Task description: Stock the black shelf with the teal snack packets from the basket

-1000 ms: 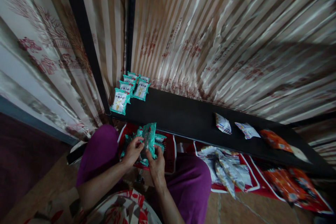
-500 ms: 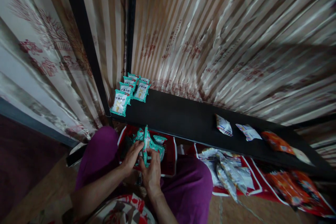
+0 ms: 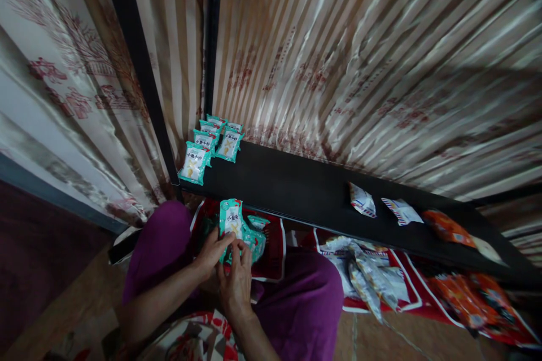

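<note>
My left fingers (image 3: 224, 241) and right fingers (image 3: 245, 255), nearly closed, grip a green packet (image 3: 231, 216) low, presumably so its printed face shows, the red basket (image 3: 276, 256) beneath them.

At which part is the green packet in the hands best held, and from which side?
Probably the lower side edges, coming from the near side: the green packet stands roughly upright with its printed front facing the camera, and its top rises clear of the left hand and right hand.
</note>
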The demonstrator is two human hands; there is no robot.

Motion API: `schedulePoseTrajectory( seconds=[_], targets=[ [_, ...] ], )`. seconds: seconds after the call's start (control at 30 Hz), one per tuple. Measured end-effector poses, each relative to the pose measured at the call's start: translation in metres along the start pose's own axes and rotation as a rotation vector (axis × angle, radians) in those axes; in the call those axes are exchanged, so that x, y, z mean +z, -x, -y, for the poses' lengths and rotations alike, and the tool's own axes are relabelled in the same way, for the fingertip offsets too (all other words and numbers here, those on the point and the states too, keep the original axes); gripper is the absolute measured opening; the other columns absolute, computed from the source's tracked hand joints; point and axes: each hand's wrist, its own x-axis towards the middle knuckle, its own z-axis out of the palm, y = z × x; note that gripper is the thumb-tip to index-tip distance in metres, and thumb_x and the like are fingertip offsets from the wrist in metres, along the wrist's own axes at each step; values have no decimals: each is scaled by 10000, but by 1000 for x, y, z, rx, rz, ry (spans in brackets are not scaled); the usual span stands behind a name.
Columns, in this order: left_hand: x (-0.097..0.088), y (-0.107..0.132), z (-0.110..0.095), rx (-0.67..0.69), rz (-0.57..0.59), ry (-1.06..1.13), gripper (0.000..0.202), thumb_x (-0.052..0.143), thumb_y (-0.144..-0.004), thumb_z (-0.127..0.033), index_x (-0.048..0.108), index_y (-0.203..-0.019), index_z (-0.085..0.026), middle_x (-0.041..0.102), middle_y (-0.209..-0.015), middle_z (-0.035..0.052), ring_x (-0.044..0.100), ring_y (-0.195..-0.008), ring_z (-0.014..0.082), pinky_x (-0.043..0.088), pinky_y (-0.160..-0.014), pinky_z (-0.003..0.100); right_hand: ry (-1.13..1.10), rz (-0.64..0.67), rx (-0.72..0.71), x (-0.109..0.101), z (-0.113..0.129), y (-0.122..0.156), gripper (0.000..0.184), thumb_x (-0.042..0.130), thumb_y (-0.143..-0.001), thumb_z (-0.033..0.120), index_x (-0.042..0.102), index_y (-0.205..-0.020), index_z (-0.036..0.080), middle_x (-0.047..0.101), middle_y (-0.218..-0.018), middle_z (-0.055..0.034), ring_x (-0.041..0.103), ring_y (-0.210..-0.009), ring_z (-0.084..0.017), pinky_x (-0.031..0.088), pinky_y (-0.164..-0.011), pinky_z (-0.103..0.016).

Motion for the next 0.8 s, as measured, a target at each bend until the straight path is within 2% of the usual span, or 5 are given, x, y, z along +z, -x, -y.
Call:
schedulePoseTrajectory(
  seconds=[0.23, 0.43, 0.6, 0.7, 0.8],
  targets=[
    [-5, -10, 5, 19, -18, 52, 478, 732, -632, -409, 619, -1006, -133, 693, -1023, 121, 641, -962, 259, 480, -850, 345, -94, 33, -30, -1, 2, 1, 667, 433, -658, 13, 478, -1296, 199, 525, -1216, -114, 479, -1162, -240, 431, -995, -450],
    [-9, -14, 8, 12, -30, 42, 489, 748, -606, -392, 620, -999, -130, 705, -970, 103, 651, -912, 250, 487, -825, 346, -191, 8, 17, -5, 2, -5, 316, 408, -833, 119, 599, -1072, 198, 607, -1093, -95, 535, -1074, -205, 447, -949, -414],
    [-12, -16, 4, -27, -11, 91, 560, 801, -530, -424, 640, -975, -124, 715, -956, 110, 667, -869, 258, 503, -806, 356, -224, -66, 146, -11, -10, -13, 225, 457, -872, 286, 619, -1002, 201, 629, -1023, -88, 554, -1024, -221, 429, -944, -440],
    [-12, -14, -3, -86, 21, 143, 619, 834, -467, -446, 643, -951, -112, 718, -955, 128, 678, -843, 271, 516, -788, 364, -265, -122, 268, -14, -19, -18, 310, 504, -845, 399, 627, -1029, 183, 635, -1059, -110, 555, -1056, -246, 414, -962, -460],
    [-11, -12, -8, -113, 60, 171, 652, 847, -449, -448, 641, -967, -111, 714, -980, 138, 681, -860, 283, 521, -792, 368, -381, -92, 405, -17, -25, -22, 403, 517, -825, 474, 633, -1069, 175, 650, -1112, -122, 574, -1074, -252, 424, -963, -441]
  ],
)
